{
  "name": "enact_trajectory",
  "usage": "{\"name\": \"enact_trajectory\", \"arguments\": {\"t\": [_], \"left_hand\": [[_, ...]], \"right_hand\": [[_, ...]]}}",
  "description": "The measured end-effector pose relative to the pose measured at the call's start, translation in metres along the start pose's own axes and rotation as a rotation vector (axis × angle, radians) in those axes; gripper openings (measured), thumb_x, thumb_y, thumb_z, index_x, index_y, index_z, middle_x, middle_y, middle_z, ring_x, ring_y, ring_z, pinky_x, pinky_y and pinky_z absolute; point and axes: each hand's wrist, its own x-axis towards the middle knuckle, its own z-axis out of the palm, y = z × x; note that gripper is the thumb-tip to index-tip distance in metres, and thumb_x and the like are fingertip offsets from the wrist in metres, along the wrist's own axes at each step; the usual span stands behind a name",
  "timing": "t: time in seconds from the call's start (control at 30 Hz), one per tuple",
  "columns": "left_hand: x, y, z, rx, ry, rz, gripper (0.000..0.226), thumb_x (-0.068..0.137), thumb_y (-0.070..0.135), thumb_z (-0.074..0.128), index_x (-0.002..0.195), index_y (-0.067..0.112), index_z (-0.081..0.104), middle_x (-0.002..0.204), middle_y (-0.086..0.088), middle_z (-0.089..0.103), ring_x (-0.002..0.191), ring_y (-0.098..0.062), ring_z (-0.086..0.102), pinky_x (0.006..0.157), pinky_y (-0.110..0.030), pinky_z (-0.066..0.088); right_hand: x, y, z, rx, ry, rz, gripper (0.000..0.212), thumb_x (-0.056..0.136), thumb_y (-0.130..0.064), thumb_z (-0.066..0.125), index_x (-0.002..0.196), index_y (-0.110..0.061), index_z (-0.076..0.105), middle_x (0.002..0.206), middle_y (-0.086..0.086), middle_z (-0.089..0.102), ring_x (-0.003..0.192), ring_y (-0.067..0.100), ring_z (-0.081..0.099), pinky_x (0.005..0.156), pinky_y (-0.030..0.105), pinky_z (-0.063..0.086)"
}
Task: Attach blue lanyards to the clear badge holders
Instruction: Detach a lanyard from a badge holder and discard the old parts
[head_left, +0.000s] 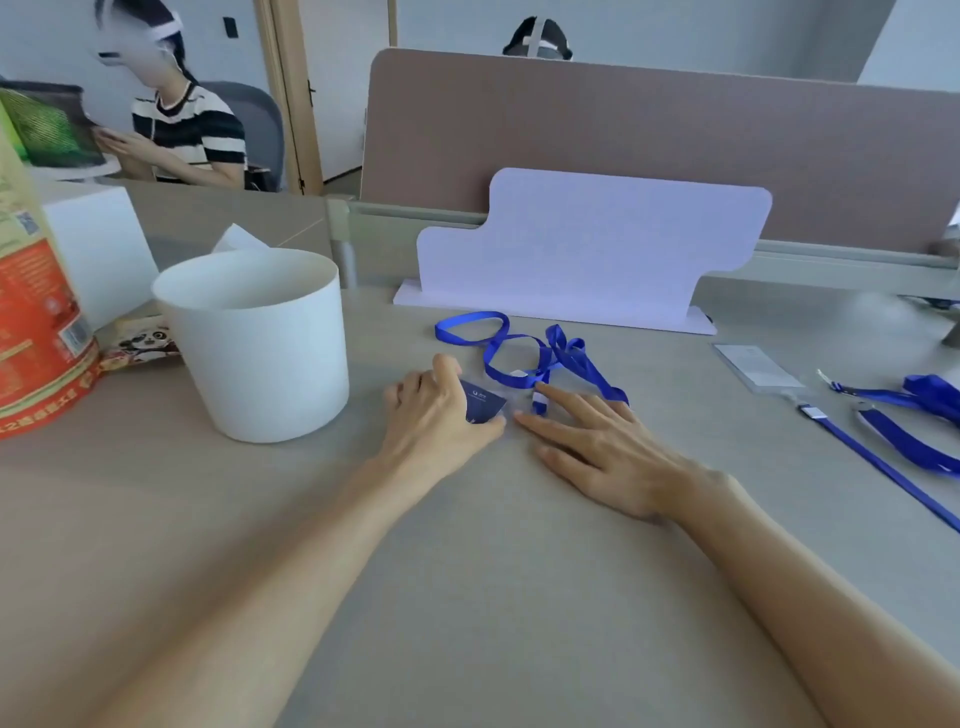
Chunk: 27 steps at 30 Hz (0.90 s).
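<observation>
On the grey desk (519, 571), both bare hands work mid-table. Left hand (436, 415) curls around a dark blue card in a clear plastic badge holder (485, 402), thumb and fingers pinching its edges. Right hand (597, 441) lies flat, fingers spread, index fingertip seemingly on the white-tipped end of a looped blue ribbon lanyard (519, 345) just beyond. Far right, another clear holder (756, 366) lies beside more blue lanyards (904, 431). White round tub (260, 343) stands left.
</observation>
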Motion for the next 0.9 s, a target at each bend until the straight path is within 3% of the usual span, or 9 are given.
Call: {"name": "enact_trajectory", "arguments": {"t": [0.13,0.23,0.33,0.43,0.57,0.73,0.8,0.9], "left_hand": [[-0.003,-0.008,-0.015,-0.057,0.067,0.053,0.063,0.063,0.045,0.074,0.101,0.014,0.035,0.09,0.004,0.052,0.09,-0.026,0.056,0.076,-0.034,0.038],[-0.008,-0.018,-0.021,-0.039,0.137,0.102,0.064,0.062,0.048,0.074,0.102,0.014,0.037,0.087,0.003,0.057,0.086,-0.026,0.059,0.07,-0.034,0.044],[-0.015,-0.024,-0.026,-0.041,0.146,0.157,0.067,0.061,0.05,0.071,0.11,0.018,0.037,0.102,0.004,0.063,0.096,-0.021,0.061,0.077,-0.032,0.046],[-0.024,-0.023,-0.035,-0.141,0.058,0.212,0.072,0.064,0.047,0.07,0.124,0.019,0.041,0.119,0.011,0.057,0.11,-0.01,0.056,0.082,-0.027,0.048],[-0.025,-0.019,-0.042,-0.24,0.037,0.311,0.077,0.065,0.039,0.075,0.13,0.023,0.036,0.131,0.012,0.049,0.118,-0.006,0.05,0.087,-0.026,0.049],[-0.023,-0.018,-0.045,-0.281,0.023,0.426,0.073,0.064,0.045,0.069,0.124,0.026,0.032,0.14,0.018,0.04,0.125,-0.004,0.046,0.091,-0.036,0.049],[-0.023,-0.017,-0.047,-0.29,0.024,0.46,0.074,0.064,0.046,0.069,0.124,0.024,0.033,0.137,0.025,0.036,0.126,-0.004,0.046,0.091,-0.038,0.05],[-0.025,-0.014,-0.051,-0.249,-0.03,0.459,0.078,0.063,0.05,0.069,0.129,0.027,0.032,0.135,0.02,0.041,0.124,-0.003,0.047,0.09,-0.041,0.05]], "right_hand": [[0.019,-0.014,-0.003,0.132,0.024,0.053,0.057,0.098,-0.055,0.026,0.152,-0.043,0.014,0.158,-0.017,0.022,0.145,0.01,0.018,0.115,0.032,0.012],[0.037,-0.013,-0.004,0.22,0.046,0.144,0.057,0.1,-0.053,0.026,0.153,-0.036,0.016,0.154,-0.015,0.032,0.144,0.011,0.02,0.113,0.03,0.012],[0.055,-0.008,-0.002,0.264,0.07,0.257,0.053,0.101,-0.047,0.024,0.152,-0.033,0.023,0.154,-0.012,0.035,0.143,0.015,0.025,0.116,0.036,0.016],[0.064,0.0,0.003,0.264,0.156,0.326,0.047,0.102,-0.04,0.026,0.146,-0.03,0.038,0.15,-0.006,0.042,0.137,0.021,0.035,0.112,0.041,0.025],[0.051,-0.003,0.0,0.297,0.393,0.181,0.055,0.089,-0.034,0.024,0.128,-0.017,0.059,0.13,0.001,0.059,0.118,0.024,0.05,0.098,0.038,0.039],[0.027,-0.019,-0.005,0.429,0.289,-0.046,0.052,0.076,-0.022,0.038,0.124,-0.014,0.059,0.128,-0.005,0.059,0.117,0.013,0.049,0.096,0.01,0.03],[0.021,-0.023,-0.002,0.473,0.259,-0.088,0.039,0.08,-0.018,0.05,0.118,-0.017,0.059,0.121,-0.006,0.061,0.112,0.01,0.052,0.096,0.012,0.035],[0.015,-0.025,-0.003,0.596,0.304,-0.012,0.01,0.082,-0.018,0.059,0.092,-0.02,0.061,0.094,-0.004,0.065,0.089,0.017,0.058,0.082,0.029,0.047]]}}
